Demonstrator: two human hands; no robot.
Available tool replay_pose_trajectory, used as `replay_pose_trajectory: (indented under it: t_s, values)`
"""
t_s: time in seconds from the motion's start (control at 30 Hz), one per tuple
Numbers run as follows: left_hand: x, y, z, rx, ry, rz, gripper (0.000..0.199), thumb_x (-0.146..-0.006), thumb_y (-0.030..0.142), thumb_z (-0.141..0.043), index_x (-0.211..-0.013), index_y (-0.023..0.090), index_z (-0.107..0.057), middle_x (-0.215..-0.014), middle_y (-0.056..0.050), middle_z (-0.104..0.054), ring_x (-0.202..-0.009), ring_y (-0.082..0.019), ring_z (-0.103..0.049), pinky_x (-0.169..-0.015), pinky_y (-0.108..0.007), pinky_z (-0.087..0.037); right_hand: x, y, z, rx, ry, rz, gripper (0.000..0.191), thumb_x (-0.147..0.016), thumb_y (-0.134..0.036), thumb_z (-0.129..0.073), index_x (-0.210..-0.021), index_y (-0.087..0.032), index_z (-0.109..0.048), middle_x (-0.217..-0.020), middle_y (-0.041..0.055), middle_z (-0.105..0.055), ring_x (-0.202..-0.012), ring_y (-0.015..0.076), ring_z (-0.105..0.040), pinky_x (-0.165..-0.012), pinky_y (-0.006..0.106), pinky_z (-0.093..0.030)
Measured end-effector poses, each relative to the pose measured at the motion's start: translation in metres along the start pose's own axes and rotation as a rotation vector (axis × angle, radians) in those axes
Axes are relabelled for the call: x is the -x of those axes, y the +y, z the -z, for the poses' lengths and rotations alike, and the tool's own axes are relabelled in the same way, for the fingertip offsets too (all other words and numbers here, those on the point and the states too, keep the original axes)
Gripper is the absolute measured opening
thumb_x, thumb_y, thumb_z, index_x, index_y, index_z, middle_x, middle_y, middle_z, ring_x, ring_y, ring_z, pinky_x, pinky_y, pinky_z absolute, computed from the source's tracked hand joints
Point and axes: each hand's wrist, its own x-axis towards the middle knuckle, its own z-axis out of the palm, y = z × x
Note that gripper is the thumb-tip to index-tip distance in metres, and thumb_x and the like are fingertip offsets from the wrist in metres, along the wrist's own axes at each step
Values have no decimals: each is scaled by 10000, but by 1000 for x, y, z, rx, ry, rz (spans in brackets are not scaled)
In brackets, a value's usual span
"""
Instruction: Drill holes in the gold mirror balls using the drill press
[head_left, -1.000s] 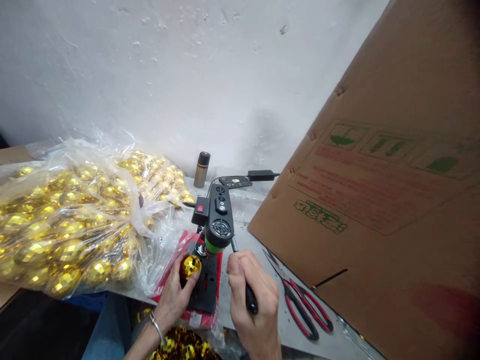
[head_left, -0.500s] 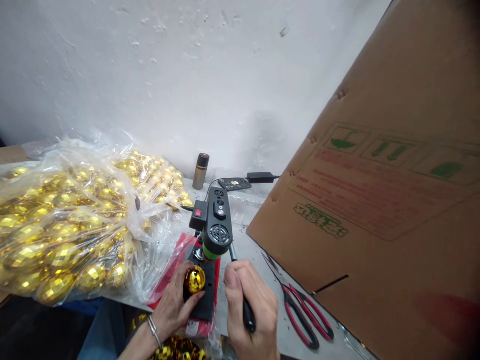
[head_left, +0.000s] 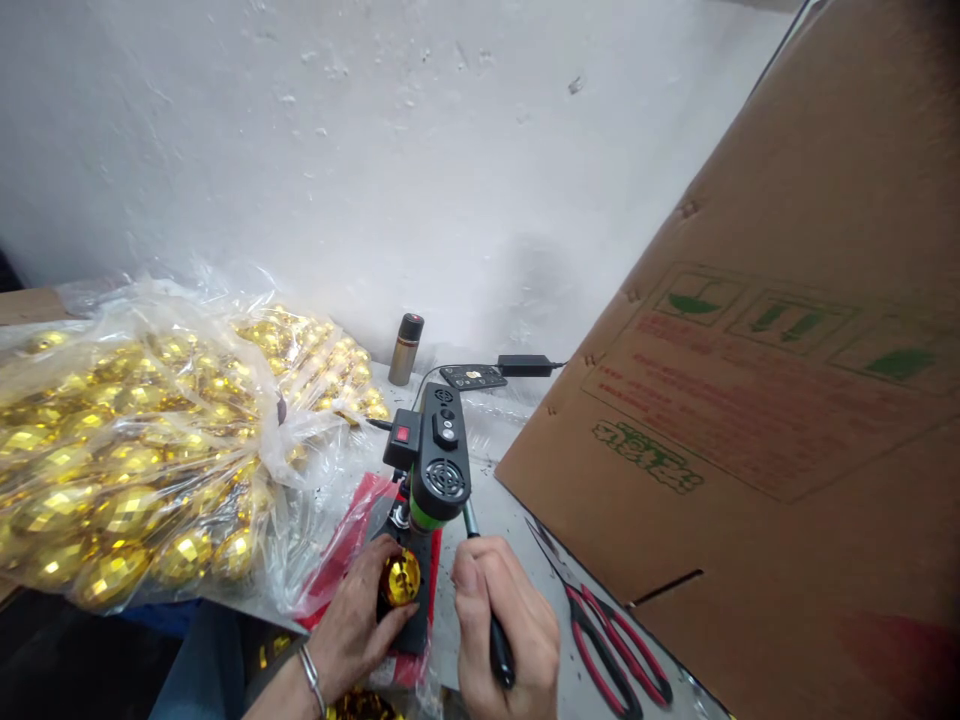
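A shiny gold faceted ball (head_left: 402, 578) sits between the thumb and fingers of my left hand (head_left: 358, 612), over the black base (head_left: 412, 633) of a small bench drill press. Above and beyond the ball is the press's black head (head_left: 444, 455), with a green band under it and a red switch at its left. My right hand (head_left: 506, 625) is wrapped round the black-gripped lever (head_left: 500, 650) on the press's right side. The contact between the tool tip and the ball cannot be made out.
Clear bags of gold balls (head_left: 127, 470) fill the left. Red-handled scissors (head_left: 611, 640) lie right of my right hand, beside a large cardboard box (head_left: 720, 430). A spray can (head_left: 405, 350), a black power adapter (head_left: 523, 365) and a dark panel (head_left: 474, 377) stand near the wall.
The view has shifted slightly, so most things sit a little lower. The gold ball has turned or moved slightly right within my left hand; my right hand keeps its hold on the lever.
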Motion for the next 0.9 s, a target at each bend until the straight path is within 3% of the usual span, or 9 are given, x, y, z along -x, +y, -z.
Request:
replay_pose_trajectory:
  t_s: [0.13,0.27,0.6,0.77,0.9]
  values:
    - [6,-2,1,22,176,213,573,-701,421,-865,-1187,229,-630,-1200,-165,-754,-1117,-440,-736,-1021,-623,-560,2,0,0,-5,3,-10,239,-1013,-23,-427,-893,-225,-472,-720,-32,-503,-628,88,-546,-565,203,-439]
    - [9,-2,-2,43,271,261,588,-663,416,-873,-1160,244,-609,-1176,-139,-762,-1101,-435,-745,-1001,-614,-568,5,0,-1,-34,2,-15,248,-1004,-5,-436,-894,-221,-486,-730,-25,-526,-641,91,-552,-583,205,-445]
    - [1,-5,3,5,122,171,554,-653,387,-866,-1146,241,-659,-1185,-156,-785,-1134,-434,-740,-1039,-609,-552,-8,-2,-2,-61,54,-92,258,-1016,-39,-447,-844,-229,-477,-694,-41,-479,-581,86,-497,-541,219,-393]
    - [-4,0,-2,-13,131,125,524,-682,347,-848,-1165,223,-686,-1175,-164,-780,-1108,-424,-743,-1020,-593,-567,-13,-4,2,-43,36,-106,272,-1035,-73,-447,-819,-238,-433,-676,-55,-438,-564,77,-464,-532,209,-379]
    - [-6,8,5,-17,86,118,501,-675,305,-865,-1148,222,-721,-1144,-160,-786,-1100,-421,-735,-1038,-592,-551,-15,-4,4,-35,32,-101,278,-1034,-68,-447,-814,-238,-426,-676,-56,-436,-567,71,-462,-531,205,-377]
